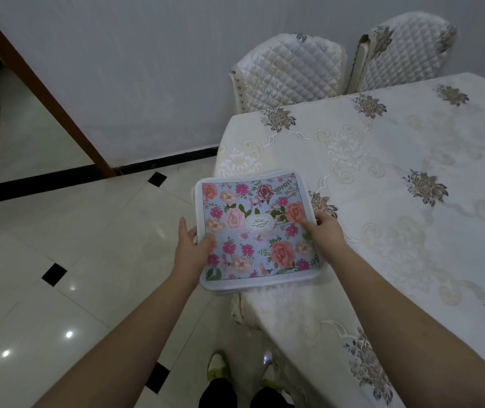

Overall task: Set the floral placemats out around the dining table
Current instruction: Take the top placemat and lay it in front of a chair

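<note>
**Zero mats laid yet — stack at the table corner, peel one off**

Dining table [397, 178]: cream embroidered cloth, nothing on it that I can see. Two quilted chairs [288, 75] at the far side, against the wall. Those mark the seats, so each mat should go in front of a chair, square to the table edge.

Stack of floral placemats [256, 228]: held flat, print up, overhanging the near corner of the table. Layered edges at the left and bottom say several mats; count unclear.

Left hand [191, 245]: closed on the stack's left edge, thumb on top, fingers underneath. Right hand [323, 231]: gripping the right edge, fingers on the print, thumb hidden.

Doing it well, my read:
- keep left clamped on the whole stack
- right thumb separates only the top mat at the corner
- slide it off, don't lift, or two mats may come together
- cloth looks loose; set the mat down, don't drag it
</note>
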A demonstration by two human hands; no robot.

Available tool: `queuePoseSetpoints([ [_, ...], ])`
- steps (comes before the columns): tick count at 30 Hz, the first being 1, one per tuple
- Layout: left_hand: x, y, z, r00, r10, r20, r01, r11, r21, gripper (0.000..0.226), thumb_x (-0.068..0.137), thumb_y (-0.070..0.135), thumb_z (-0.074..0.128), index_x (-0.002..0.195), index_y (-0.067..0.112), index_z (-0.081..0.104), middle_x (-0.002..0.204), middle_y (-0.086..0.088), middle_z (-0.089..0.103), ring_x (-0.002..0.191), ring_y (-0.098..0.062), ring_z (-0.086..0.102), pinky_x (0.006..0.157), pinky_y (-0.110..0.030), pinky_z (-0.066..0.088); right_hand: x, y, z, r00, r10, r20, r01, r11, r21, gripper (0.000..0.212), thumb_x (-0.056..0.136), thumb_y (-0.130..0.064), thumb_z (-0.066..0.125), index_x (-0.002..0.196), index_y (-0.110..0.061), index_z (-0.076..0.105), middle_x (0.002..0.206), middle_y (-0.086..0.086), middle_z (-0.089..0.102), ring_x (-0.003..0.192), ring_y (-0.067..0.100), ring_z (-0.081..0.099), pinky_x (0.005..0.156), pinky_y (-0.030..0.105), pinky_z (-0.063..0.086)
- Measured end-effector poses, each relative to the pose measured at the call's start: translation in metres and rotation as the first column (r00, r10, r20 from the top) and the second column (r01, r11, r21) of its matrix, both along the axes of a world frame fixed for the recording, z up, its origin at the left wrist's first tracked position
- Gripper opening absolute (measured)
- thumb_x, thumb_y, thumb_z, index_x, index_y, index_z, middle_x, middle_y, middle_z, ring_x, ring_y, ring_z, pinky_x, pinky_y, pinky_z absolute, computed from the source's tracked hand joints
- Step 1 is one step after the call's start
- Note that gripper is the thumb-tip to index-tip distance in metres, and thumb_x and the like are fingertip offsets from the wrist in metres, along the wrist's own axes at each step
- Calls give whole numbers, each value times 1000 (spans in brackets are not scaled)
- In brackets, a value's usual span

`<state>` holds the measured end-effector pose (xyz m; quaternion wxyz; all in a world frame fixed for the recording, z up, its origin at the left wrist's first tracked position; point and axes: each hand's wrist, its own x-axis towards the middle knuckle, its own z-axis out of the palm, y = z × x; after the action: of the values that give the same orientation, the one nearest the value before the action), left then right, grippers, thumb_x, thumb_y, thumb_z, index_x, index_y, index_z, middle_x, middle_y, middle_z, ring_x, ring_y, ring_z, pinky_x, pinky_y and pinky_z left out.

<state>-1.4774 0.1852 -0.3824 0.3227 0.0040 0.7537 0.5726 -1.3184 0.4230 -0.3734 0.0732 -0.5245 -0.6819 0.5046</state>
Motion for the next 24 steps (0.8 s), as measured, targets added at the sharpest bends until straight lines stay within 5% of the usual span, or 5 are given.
queuePoseSetpoints([
  [5,-10,-5,16,995,-100,17,100,995,8,37,90,14,64,126,22,58,113,-2,71,94,-21,71,82,-45,59,18,-11,10,999,-26,-22,24,996,-90,26,93,-26,65,114,-11,60,103,10,71,81,23,72,74,41,61],
  [10,-15,-9,37,986,-165,20,161,980,118,36,90,11,66,125,19,60,110,-4,72,92,-24,73,80,-47,60,49,-34,38,989,-98,-109,87,991,-100,22,95,-28,62,113,-16,58,97,6,73,76,18,74,59,29,59],
  [16,-6,0,67,947,-319,31,301,920,250,32,92,6,64,120,20,63,111,-9,72,94,-31,72,82,-51,58,100,-59,76,959,-234,-159,228,972,-53,42,95,-33,61,134,-25,48,98,5,74,78,20,75,75,46,61],
  [24,42,24,93,861,-505,63,465,830,307,27,96,5,57,116,22,63,106,-9,73,86,-29,74,66,-40,61,178,-109,108,868,-438,-235,443,896,-32,50,97,-31,58,143,-36,38,91,4,76,78,19,75,77,47,61],
])
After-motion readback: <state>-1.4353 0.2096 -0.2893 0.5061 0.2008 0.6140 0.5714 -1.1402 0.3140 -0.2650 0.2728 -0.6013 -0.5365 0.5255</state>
